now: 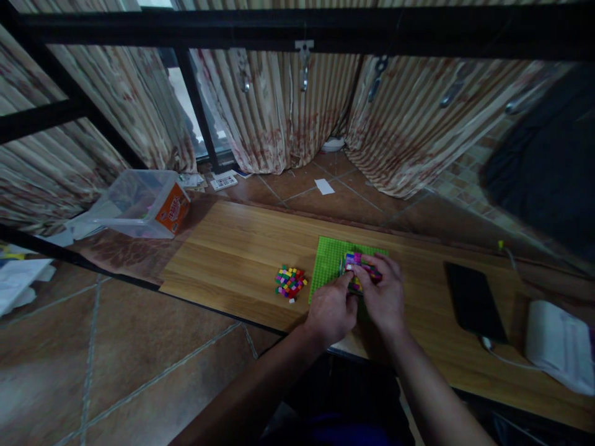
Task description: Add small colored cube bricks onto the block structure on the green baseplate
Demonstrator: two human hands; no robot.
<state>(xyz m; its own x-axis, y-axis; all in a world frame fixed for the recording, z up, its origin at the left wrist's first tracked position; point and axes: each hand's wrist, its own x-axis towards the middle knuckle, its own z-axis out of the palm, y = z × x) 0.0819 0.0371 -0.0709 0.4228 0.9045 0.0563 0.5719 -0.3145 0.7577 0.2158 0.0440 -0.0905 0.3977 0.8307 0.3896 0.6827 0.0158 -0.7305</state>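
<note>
A green studded baseplate (329, 252) lies on the wooden tabletop, and a small multicoloured brick build (356, 259) rises from it. Both hands meet at this build. My left hand (332, 311) is closed at its near left side, fingertips against a white brick (349, 267). From the right, my right hand (385, 291) wraps round the build, its thumb close to the same white brick. My fingers cover much of the build. To the left of the baseplate sits a pile of loose small bricks (290, 281) in several colours.
A black phone (475, 301) with a white cable lies on the right of the wooden table (232, 248), beside a white packet (558, 344). At the far left stands a clear plastic box (134, 204) with an orange label. Patterned curtains (279, 111) hang behind a dark metal frame.
</note>
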